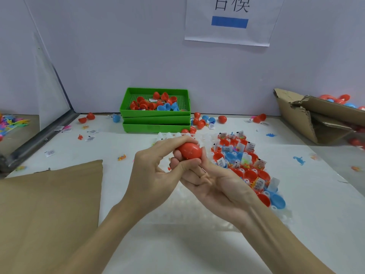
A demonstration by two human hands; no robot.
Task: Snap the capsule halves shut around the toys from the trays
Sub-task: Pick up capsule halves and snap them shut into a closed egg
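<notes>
A red egg-shaped capsule (190, 150) is held above the middle of the table between both hands. My left hand (158, 171) curls over its top and left side, thumb pressed under it. My right hand (213, 182) lies palm up beneath it and its fingers wrap the capsule's underside. The seam is hidden by fingers. To the right, a clear plastic tray (284, 216) holds several open red and blue capsule halves (250, 175) with small toys and paper slips in them.
Stacked green trays (156, 119) with red and blue halves stand at the back wall. Loose capsules (222, 119), slips and small toys are scattered around. Brown cardboard (49, 204) covers the near left; a torn cardboard box (316, 119) with capsules sits at the right.
</notes>
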